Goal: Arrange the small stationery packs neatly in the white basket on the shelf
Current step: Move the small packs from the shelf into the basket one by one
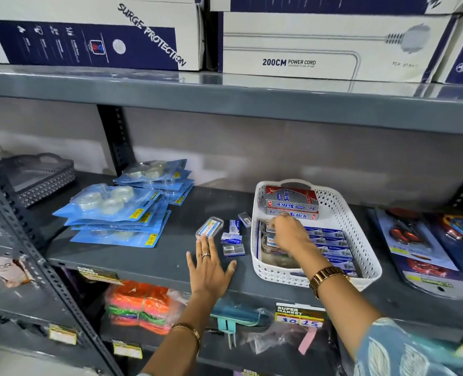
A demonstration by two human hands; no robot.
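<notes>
A white perforated basket point(355, 229) stands on the grey shelf at centre right. Inside it lie two silver-red Softek boxes point(292, 202) at the back, a row of small blue packs point(330, 244) on the right and clear packs on the left. My right hand point(287, 234) reaches into the basket's left side, fingers pinched on a small pack point(270, 228) there. My left hand point(211, 264) rests flat on the shelf, fingers spread, fingertips touching a clear oblong case point(209, 227). Several small blue packs point(233, 241) lie loose between the case and the basket.
Stacks of blue tape blister packs point(116, 213) lie at the left. A grey basket point(39, 175) sits far left. Scissor packs point(415, 248) lie right of the white basket. Large boxes fill the shelf above; coloured goods and price tags sit below.
</notes>
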